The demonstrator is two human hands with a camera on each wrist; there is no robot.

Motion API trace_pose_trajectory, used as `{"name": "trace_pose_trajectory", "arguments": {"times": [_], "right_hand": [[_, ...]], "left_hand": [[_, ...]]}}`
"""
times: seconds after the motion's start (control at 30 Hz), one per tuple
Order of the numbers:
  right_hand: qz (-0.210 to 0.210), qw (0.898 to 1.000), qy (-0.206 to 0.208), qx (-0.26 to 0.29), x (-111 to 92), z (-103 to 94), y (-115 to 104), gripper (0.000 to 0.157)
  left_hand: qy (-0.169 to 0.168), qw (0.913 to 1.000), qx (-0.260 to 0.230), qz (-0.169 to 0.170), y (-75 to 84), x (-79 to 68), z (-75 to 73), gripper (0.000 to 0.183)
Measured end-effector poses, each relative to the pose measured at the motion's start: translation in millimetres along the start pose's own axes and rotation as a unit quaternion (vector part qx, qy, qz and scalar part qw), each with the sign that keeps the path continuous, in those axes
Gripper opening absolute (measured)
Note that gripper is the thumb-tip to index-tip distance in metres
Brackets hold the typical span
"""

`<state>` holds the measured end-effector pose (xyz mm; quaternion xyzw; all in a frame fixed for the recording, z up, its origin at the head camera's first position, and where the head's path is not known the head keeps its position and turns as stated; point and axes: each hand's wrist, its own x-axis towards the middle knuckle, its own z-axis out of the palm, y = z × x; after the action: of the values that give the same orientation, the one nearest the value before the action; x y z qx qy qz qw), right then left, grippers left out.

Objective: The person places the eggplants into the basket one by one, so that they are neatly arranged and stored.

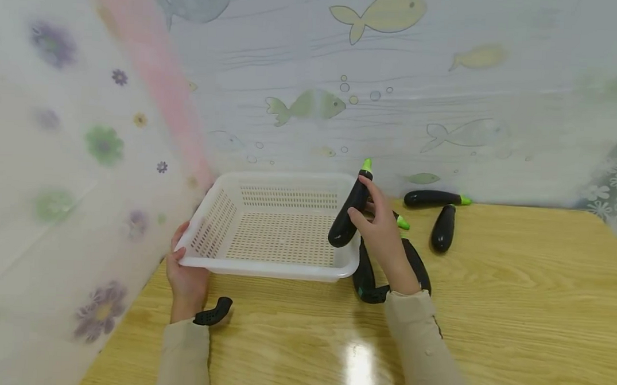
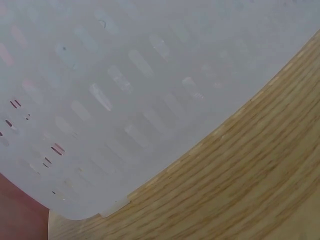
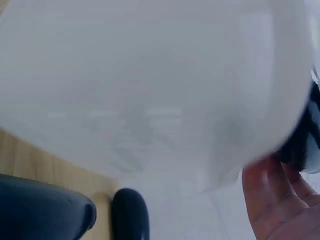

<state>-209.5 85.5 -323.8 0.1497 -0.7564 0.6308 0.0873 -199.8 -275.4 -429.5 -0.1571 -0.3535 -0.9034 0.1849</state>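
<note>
A white plastic basket (image 1: 279, 268) with slotted sides rests on the wooden table. My left hand (image 1: 188, 279) grips its front left corner, fingers at the outer wall and thumb on the rim; in the left wrist view the basket's slotted wall (image 2: 140, 95) fills most of the picture. My right hand (image 1: 383, 230) holds a glossy black eggplant (image 1: 350, 214) with a bright green stem, tilted over the basket's right rim. In the right wrist view the fingers (image 3: 267, 185) show beside the held eggplant (image 3: 305, 140), partly hidden by the basket. No eggplant shows on the basket floor.
On the table to the right lie one eggplant (image 1: 432, 198) along the back edge and another (image 1: 443, 228) in front of it. More dark eggplants lie partly hidden near my right wrist, one showing a green stem (image 1: 402, 222). A fish-patterned curtain (image 1: 302, 106) hangs behind.
</note>
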Motion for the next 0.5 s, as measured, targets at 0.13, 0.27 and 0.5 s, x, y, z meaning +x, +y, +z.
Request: {"name": "trace_pose_trajectory", "arguments": {"times": [0.13,0.27,0.5], "right_hand": [[0.001,1.0,0.001,-0.028,5,7.1,15,0.057],[-0.011,0.997,-0.009,-0.078,8,16.6,25,0.059],[-0.078,0.972,-0.015,-0.22,6,34.0,35,0.055]], "left_hand": [[-0.003,1.0,-0.003,0.001,-0.2,2.0,0.7,0.069],[0.0,1.0,0.001,0.002,-0.8,2.4,1.0,0.071],[0.01,0.9999,-0.009,0.0,-0.6,1.7,1.4,0.073]]}}
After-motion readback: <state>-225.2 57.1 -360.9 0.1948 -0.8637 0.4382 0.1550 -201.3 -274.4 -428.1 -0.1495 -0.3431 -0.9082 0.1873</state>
